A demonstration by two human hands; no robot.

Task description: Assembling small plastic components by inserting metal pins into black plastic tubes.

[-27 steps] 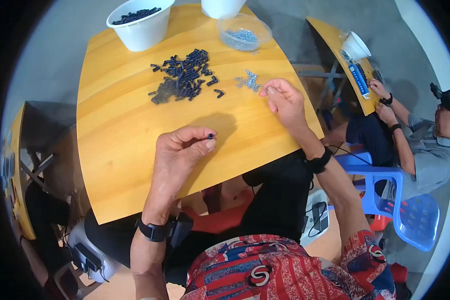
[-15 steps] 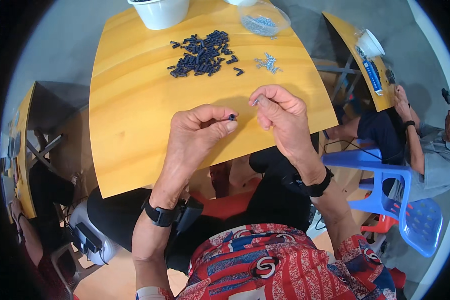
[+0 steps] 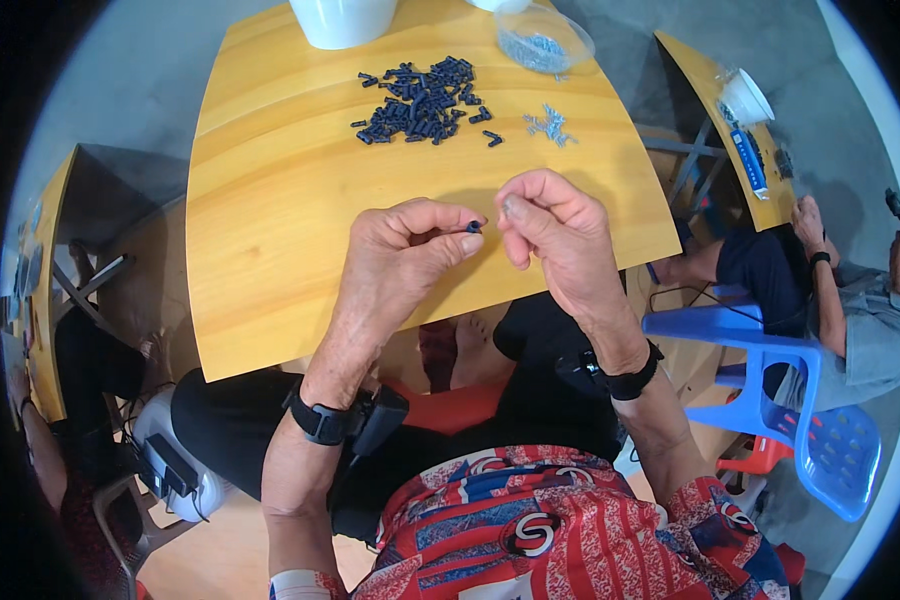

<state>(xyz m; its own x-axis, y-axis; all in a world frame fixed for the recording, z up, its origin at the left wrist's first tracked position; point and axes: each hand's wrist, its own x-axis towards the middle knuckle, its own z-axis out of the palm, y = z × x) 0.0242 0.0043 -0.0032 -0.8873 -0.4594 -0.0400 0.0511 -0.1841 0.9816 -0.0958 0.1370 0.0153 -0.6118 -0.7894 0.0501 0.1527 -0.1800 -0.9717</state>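
Between the thumb and forefinger of my left hand [image 3: 395,255] is a small dark plastic fitting [image 3: 473,228] with a round open end showing. My right hand [image 3: 570,235] is just to its right, thumb and forefinger pinched on a tiny silver screw-like piece [image 3: 507,209], mostly covered by the fingertips. A narrow gap separates the two hands above the near part of the yellow wooden table [image 3: 270,240]. Farther back lies a heap of the same dark fittings [image 3: 420,105], with a single fitting [image 3: 492,138] apart from it. Loose silver screw-like pieces [image 3: 550,125] are scattered to its right.
A clear round tub [image 3: 580,45] with more silver pieces and a white bucket [image 3: 342,22] stand at the table's far edge. At right, another person [image 3: 830,290] sits by a second table and a blue plastic chair [image 3: 770,350]. Another person's arm [image 3: 42,450] shows far left.
My left hand has come slightly closer to the right hand with the fitting. The silver piece shows less between my right fingertips. The table appears shifted a little because the view moved.
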